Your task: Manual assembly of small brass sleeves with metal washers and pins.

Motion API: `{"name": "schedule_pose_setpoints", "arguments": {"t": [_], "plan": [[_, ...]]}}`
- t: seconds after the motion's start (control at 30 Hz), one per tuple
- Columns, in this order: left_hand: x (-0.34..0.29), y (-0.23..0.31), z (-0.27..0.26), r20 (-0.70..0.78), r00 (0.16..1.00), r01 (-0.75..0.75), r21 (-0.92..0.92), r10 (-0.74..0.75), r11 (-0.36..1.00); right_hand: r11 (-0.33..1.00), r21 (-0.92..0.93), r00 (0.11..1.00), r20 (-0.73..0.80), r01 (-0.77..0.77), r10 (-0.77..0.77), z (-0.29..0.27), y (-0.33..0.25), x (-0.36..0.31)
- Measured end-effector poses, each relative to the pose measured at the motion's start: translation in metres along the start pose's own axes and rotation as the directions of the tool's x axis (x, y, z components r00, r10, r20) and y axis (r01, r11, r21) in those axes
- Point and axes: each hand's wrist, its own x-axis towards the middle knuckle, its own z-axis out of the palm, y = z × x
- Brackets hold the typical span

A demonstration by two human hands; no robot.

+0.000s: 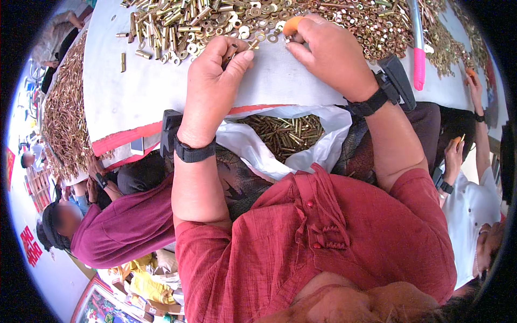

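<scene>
My left hand (212, 75) is closed round a brass-coloured threaded bolt (252, 46), whose end pokes out past the thumb; a metal sleeve (230, 55) shows between the curled fingers. Just to the right, my right hand (336, 56) bends thumb and forefinger together at the edge of the loose hardware. An orange finger cot (292, 25) covers that forefinger, and whatever sits in the pinch is too small to make out. Beyond both hands lie loose sleeves (167, 27), flat washers (244, 31) and small hex nuts (377, 37) in heaps.
On my lap a white plastic bag (336, 129) holds many metal pieces (288, 134). A rod with a pink handle (419, 70) lies right of my right hand. People work on both sides; another heap of parts (64, 113) is at left. A phone (137, 145) rests by the table's red edge.
</scene>
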Motion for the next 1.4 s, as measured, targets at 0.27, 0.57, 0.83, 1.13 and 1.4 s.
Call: {"name": "schedule_pose_setpoints", "arguments": {"t": [0.27, 0.57, 0.83, 1.13, 1.4], "plan": [[0.0, -0.005, -0.002, 0.033, 0.999, -0.021, 0.042, 0.02, 0.999, 0.999, 0.051, 0.998, -0.058, -0.003, 0.006, -0.003, -0.01, 0.007], [-0.003, -0.003, 0.002, 0.064, 0.996, -0.061, -0.027, 0.063, 0.998, 0.778, 0.624, 0.996, 0.078, -0.074, 0.032, 0.004, -0.019, 0.008], [-0.003, -0.009, 0.0, 0.071, 0.995, -0.061, -0.035, 0.063, 0.998, 0.852, 0.484, 0.979, -0.068, 0.201, -0.192, 0.003, -0.016, 0.009], [-0.003, -0.006, -0.003, 0.117, 0.992, -0.046, -0.024, 0.048, 0.999, 0.821, 0.522, 0.973, -0.136, 0.23, -0.186, 0.007, -0.012, 0.011], [-0.004, 0.0, -0.004, 0.14, 0.99, -0.01, -0.034, 0.015, 0.999, 0.355, 0.896, 0.959, 0.283, -0.267, 0.009, 0.008, -0.018, 0.002]]}}
